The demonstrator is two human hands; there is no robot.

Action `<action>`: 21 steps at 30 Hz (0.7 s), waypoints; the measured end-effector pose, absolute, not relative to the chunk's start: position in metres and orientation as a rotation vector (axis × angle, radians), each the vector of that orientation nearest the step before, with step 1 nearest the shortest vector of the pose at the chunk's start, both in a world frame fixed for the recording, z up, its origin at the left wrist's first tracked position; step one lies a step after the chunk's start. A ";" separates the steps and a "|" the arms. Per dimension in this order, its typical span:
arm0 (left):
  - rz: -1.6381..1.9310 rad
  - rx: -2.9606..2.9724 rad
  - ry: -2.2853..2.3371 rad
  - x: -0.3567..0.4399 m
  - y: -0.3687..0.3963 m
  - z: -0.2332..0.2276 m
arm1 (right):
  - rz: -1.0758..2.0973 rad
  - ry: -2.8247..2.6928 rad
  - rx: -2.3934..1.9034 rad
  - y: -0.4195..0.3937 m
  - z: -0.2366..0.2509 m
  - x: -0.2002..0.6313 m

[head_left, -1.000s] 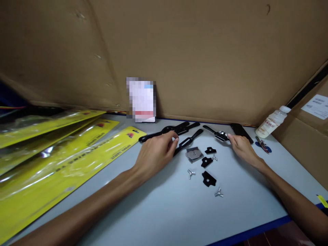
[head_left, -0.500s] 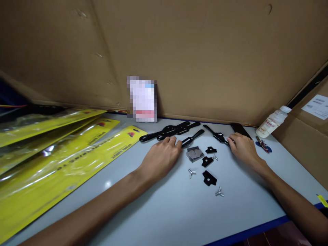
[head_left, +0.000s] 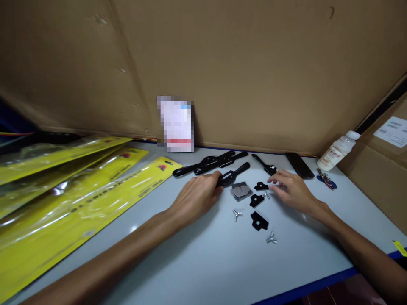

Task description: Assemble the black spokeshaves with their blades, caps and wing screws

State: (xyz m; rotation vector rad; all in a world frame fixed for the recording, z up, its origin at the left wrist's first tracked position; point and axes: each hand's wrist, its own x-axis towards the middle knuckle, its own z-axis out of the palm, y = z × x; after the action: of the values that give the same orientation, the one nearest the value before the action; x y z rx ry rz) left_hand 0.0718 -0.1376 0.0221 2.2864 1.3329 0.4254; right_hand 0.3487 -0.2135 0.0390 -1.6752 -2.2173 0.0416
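Observation:
My left hand (head_left: 200, 190) is closed on one end of a black spokeshave body (head_left: 233, 174), its other handle pointing up to the right. My right hand (head_left: 294, 190) is open, its fingertips close to a small black cap plate (head_left: 261, 186). Behind those fingers lies another spokeshave frame (head_left: 263, 164), partly hidden. Two more black spokeshave bodies (head_left: 208, 163) overlap at the back. Between my hands are a stack of grey blades (head_left: 241, 190), further black cap plates (head_left: 259, 221) and silver wing screws (head_left: 271, 238).
Yellow blister packs (head_left: 95, 203) fan out across the left side of the table. A blurred upright panel (head_left: 178, 125) leans against the cardboard wall (head_left: 241, 76). To the right are a dark phone (head_left: 299, 165), a white bottle (head_left: 338, 150) and keys (head_left: 326, 179).
My right hand has let go of the right spokeshave frame and moved left towards the cap plates. My left hand has drawn its spokeshave body slightly down and left.

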 end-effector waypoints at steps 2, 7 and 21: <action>0.441 2.287 1.338 0.070 -0.132 0.020 | 0.152 -2.309 -1.593 -0.216 0.038 0.346; 0.475 2.077 1.216 0.067 -0.117 0.015 | 0.113 -2.317 -1.569 -0.222 0.038 0.338; 0.589 1.318 1.026 0.071 -0.125 0.029 | 0.097 -2.389 -1.308 -0.229 0.030 0.316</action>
State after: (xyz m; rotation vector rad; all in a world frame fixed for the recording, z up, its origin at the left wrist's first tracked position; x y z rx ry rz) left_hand 0.0706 -0.1250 0.0286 1.3184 1.0260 0.5890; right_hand 0.3163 -0.2293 0.0298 -1.3078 -2.3890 0.0970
